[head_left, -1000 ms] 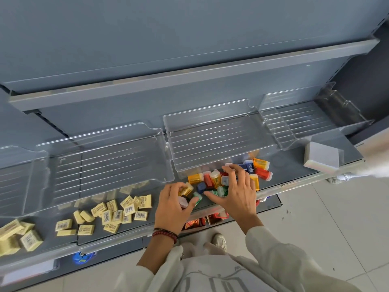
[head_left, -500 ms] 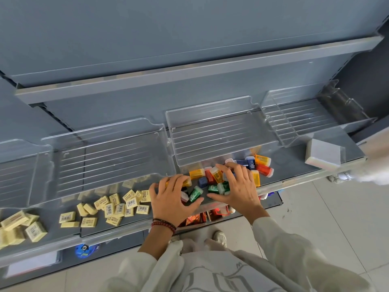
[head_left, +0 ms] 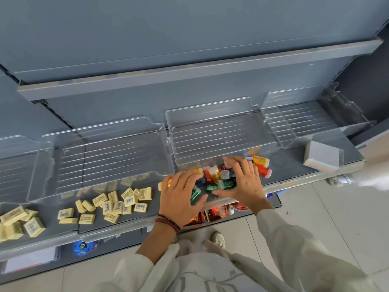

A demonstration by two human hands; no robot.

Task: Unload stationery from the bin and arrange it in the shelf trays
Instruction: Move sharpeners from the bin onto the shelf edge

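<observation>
The person's left hand (head_left: 181,194) and right hand (head_left: 244,182) lie wide, fingers spread, cupped either side of a pile of small coloured cases (head_left: 214,177) and touching it without gripping any. The pile sits on the grey shelf (head_left: 290,165), just in front of a clear tray (head_left: 219,135). Yellow erasers (head_left: 128,201) lie scattered to the left, and a white box (head_left: 322,157) sits at the right end.

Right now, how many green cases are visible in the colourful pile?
3. The left green case lies beside the left hand; the middle green case and the right green case lie between thumb and fingers of the right hand. The hands may hide others.
</observation>
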